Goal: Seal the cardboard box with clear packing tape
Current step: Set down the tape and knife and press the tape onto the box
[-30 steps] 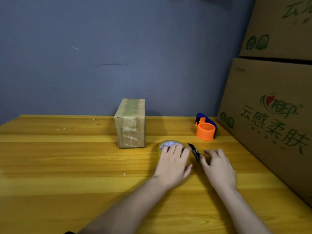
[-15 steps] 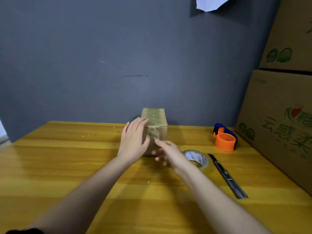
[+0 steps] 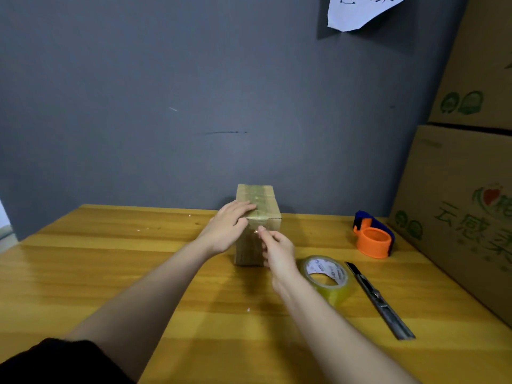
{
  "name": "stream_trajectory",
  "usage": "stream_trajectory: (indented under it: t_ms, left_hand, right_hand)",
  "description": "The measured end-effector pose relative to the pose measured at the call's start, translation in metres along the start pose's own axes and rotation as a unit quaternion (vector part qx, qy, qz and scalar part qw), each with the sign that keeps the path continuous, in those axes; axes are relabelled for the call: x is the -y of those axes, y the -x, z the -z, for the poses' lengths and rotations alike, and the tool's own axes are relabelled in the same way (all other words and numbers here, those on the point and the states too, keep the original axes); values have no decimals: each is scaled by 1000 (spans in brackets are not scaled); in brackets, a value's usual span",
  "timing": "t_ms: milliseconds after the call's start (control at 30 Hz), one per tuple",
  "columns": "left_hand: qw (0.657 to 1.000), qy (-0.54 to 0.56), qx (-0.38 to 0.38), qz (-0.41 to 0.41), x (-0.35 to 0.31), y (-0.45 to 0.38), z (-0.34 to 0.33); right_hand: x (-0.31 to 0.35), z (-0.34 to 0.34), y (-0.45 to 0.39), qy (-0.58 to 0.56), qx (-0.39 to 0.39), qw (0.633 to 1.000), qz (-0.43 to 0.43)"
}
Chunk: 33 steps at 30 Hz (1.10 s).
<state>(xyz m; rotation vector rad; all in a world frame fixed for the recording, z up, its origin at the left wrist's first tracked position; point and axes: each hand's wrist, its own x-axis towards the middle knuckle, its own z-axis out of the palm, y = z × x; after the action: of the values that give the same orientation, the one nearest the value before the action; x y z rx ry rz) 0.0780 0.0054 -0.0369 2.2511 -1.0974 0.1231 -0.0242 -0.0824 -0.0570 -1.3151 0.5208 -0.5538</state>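
Note:
A small upright cardboard box [image 3: 263,202] stands at the back middle of the wooden table [image 3: 110,267], with clear tape along its top and down its front. My left hand [image 3: 225,230] grips the box's upper left corner, fingers lying on the top. My right hand [image 3: 277,250] is at the front face, thumb and forefinger pinched on the tape end there. A roll of clear packing tape [image 3: 328,275] lies flat just right of my right wrist.
A utility knife [image 3: 379,300] lies right of the roll. An orange and blue tape dispenser [image 3: 372,235] sits further back. Large printed cartons [image 3: 465,212] are stacked along the right edge. A grey wall stands behind the table.
Both hands left the tape roll and knife and moved up to the box. The left hand has settled on its top corner, and the right hand's fingers have pinched at the front face.

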Motion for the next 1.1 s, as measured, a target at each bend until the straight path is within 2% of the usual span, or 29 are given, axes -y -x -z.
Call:
stream_trajectory:
  t_ms: [200,467,667,833,1100]
  left_hand:
    - [1000,6,-13,-17,-3,10,-1]
    - [997,-49,-30,-50,-6,28,-2]
    - [995,-12,-66,-76,-11,40,-4]
    - [986,111,-95,-76,-13,56,-5]
    - [975,137,-141,-101,-9,63,-17]
  right_hand:
    - [0,6,13,-16,-14,999,37]
    - [10,13,28,3,-19,998,63]
    - [17,19,47,17,1,997,80]
    - [3,32,72,24,28,996,87]
    - [-24,36,73,5,13,998,69]
